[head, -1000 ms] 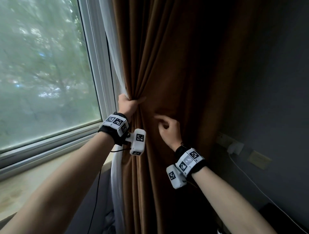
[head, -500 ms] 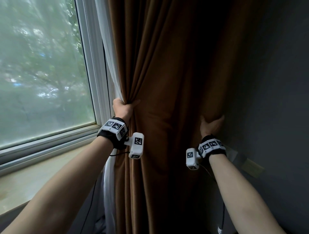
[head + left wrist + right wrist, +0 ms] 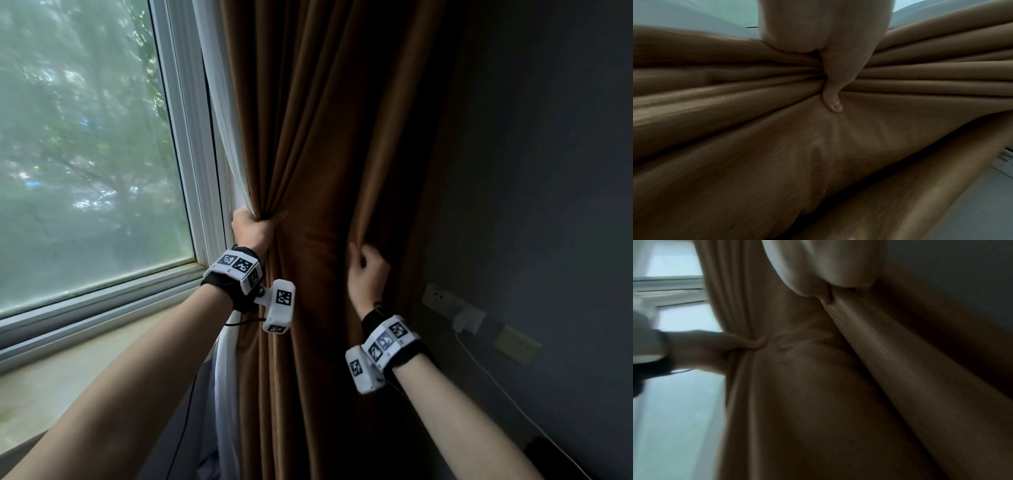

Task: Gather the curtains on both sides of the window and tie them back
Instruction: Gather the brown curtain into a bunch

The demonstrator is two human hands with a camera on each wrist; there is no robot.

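Brown curtain (image 3: 325, 144): left hand (image 3: 253, 229) grips its bunched pleats; right hand (image 3: 368, 274) pinches one fold.

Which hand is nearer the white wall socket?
Right. The right hand pinches a brown curtain fold just left of the white wall socket; the left hand grips folds by the window frame.

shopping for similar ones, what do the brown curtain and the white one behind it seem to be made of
Brown curtain: looks like a thick woven fabric with a soft, slightly shiny finish; the left wrist view shows fine ribbing, and it falls in deep, heavy folds where the left hand grips it. White curtain: looks like a thin, light fabric, possibly sheer; its weave is too small to tell.
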